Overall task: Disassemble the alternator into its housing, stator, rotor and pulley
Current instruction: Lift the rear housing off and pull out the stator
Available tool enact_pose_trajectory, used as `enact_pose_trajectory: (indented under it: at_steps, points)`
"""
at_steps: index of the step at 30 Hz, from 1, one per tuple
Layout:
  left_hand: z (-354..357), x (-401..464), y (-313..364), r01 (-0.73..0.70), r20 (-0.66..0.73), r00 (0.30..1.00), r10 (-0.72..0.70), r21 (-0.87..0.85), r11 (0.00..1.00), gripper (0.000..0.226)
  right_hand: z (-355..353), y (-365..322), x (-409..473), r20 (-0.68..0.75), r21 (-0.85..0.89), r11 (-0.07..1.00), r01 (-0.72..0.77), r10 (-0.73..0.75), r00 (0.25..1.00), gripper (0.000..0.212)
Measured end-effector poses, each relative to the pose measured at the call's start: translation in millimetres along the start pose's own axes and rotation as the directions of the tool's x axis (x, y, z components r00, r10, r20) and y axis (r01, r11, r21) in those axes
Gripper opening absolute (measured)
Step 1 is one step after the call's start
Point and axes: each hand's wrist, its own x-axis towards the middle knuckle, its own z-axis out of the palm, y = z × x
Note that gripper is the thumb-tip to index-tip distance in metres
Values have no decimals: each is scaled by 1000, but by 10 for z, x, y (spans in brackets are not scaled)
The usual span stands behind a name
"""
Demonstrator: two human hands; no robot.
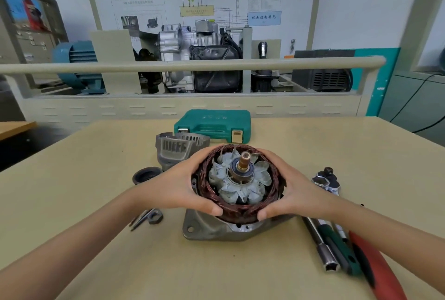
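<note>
Head view: we see the stator (240, 205), a ring of copper-brown windings, at the middle of the table (96, 239), seated on the front housing half (212, 228). Inside the ring stands the rotor (238, 179), its pale fan blades spread around a shaft with a brass-coloured tip pointing up. Our left hand (183, 186) curls round the left side of the stator, thumb on the near rim; our right hand (286, 191) grips the right side the same way, so both hands hold the ring between them.

Just behind the left hand lies the rear housing half (178, 149), grey and slotted, apart from the assembly. The dark pulley (147, 175) sits beside it on the left, near our left wrist. A nut (155, 216) and thin bolts (139, 220) lie under the left forearm.

To the right, near our right forearm, we see a ratchet with socket (326, 181), an extension bar (322, 249), a green-handled tool (339, 249) and a red handle (378, 268). A closed green tool case (213, 125) rests at the far edge of the table.
</note>
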Motion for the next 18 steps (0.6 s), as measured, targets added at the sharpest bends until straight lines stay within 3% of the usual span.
enact_pose_trajectory:
  at_steps: [6,12,18]
  points:
    - [-41,79,20,99,-73,991,-112,-161,982,79,-91,7,258,10,95,989,-111,111,994,76]
    - [-27,129,-110,90,-181,975,-130,-215,973,77,-71,118,433,-18,139,984,-113,117,993,91]
    - [36,139,-115,39,-253,964,-88,-193,980,71,-96,154,434,-2,143,984,-102,103,995,84]
